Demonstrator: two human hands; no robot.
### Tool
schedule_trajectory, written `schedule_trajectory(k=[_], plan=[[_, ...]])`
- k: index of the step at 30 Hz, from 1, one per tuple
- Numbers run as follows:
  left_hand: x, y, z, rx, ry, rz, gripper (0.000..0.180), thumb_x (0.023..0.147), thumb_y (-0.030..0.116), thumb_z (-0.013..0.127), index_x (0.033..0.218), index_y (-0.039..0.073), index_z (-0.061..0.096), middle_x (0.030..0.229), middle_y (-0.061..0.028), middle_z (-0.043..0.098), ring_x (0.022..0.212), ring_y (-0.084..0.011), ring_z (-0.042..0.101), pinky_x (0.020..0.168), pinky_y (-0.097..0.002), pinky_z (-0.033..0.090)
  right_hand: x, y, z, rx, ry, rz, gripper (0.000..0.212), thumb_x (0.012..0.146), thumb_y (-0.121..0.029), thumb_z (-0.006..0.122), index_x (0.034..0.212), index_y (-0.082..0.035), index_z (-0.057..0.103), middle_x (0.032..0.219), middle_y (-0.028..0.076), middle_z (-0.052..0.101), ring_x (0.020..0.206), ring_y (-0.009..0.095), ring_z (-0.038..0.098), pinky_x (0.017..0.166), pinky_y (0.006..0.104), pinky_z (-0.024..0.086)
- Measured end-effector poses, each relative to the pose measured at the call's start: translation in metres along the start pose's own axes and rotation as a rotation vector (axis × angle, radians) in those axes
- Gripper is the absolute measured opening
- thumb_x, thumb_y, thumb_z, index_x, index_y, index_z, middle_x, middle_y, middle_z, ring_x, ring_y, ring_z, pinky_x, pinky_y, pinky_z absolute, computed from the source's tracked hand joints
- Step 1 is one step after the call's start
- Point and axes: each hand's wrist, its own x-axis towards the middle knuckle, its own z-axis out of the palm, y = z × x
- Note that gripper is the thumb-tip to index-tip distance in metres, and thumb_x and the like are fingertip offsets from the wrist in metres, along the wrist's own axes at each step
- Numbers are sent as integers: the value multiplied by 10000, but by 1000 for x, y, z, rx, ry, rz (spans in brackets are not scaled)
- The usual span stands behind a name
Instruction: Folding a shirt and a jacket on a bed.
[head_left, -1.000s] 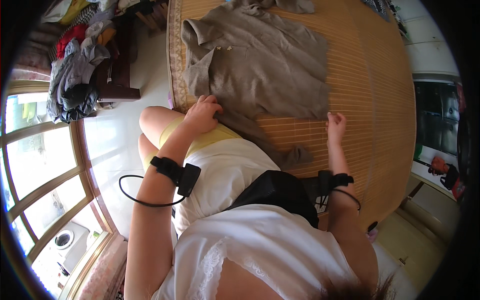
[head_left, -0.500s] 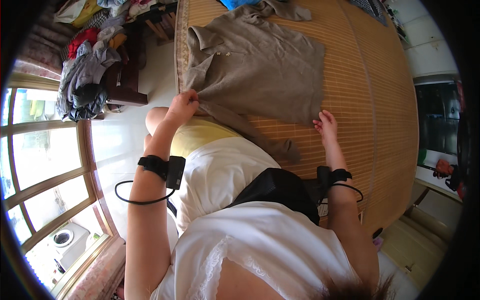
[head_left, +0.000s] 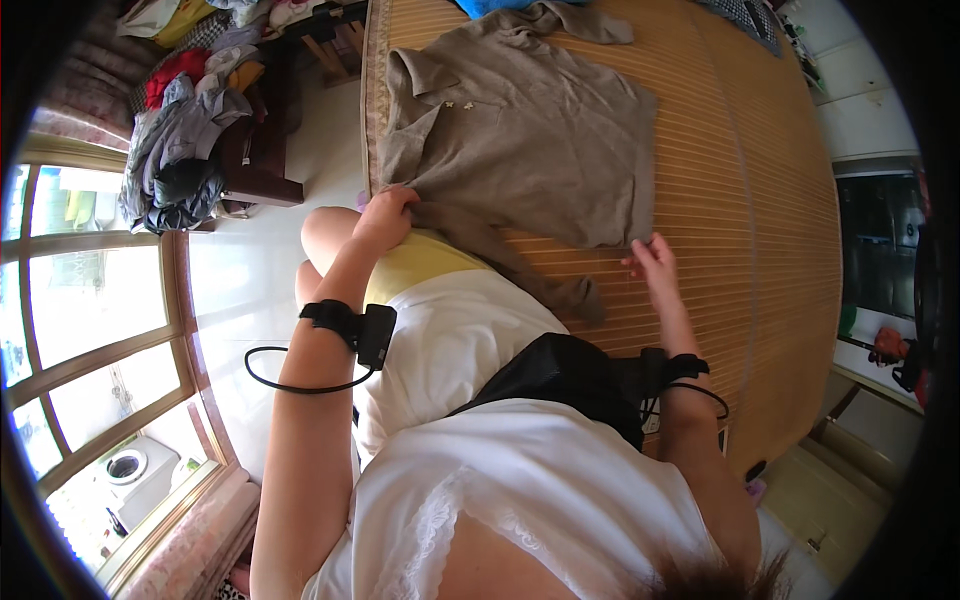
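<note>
Well to the left of the left fingers, a white front-loading washing machine shows through a window with brown frames. Nearer those fingers, beyond them and to their left, a heap of grey, red and yellow clothes lies on dark wooden furniture. The left hand has its fingers curled closed on the near shoulder edge of a grey-brown, collared, knitted top. The top lies spread on a tan, striped woven mat, beyond and between both sets of fingers; its near sleeve runs between the hands, close to the lap. The right hand has its fingers narrow at the near hem corner, touching it; whether they pinch the cloth, I cannot tell. Bare mat stretches to the right of these fingers.
</note>
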Motion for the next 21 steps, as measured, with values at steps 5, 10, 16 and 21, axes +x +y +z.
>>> schedule_trajectory(k=[5, 10, 16, 21], plan=[[-5, 5, -6, -57, -83, -79, 240, 699, 38, 469, 902, 36, 598, 980, -155, 568, 966, -326, 510, 858, -375, 401, 1, -3, -21, -204, 222, 13, 216, 842, -185, 545, 1006, -49, 507, 804, 20, 536, 586, 99, 511, 509, 230, 425], [-9, 6, -6, -5, -117, -136, 228, 702, 59, 484, 902, 44, 595, 990, -147, 566, 991, -317, 498, 866, -372, 398, -46, -21, 26, -806, -94, -610, 265, 759, -91, 588, 1012, -71, 512, 929, 94, 515, 765, 207, 539, 648, 298, 461], [-7, 1, -2, 35, 7, 22, 236, 718, 79, 484, 929, 60, 587, 1023, -127, 556, 1058, -290, 453, 905, -355, 377, -42, -4, 53, -929, -591, -635, 235, 651, -4, 529, 876, -51, 578, 835, 55, 546, 811, 221, 535, 718, 337, 445], [-3, 1, -5, 44, 0, -84, 261, 736, 91, 489, 983, 54, 562, 989, -140, 572, 1030, -295, 479, 865, -342, 385, -29, -133, 26, 92, -271, -328, 331, 635, -47, 417, 950, -31, 518, 877, 44, 537, 795, 122, 520, 698, 241, 442]])
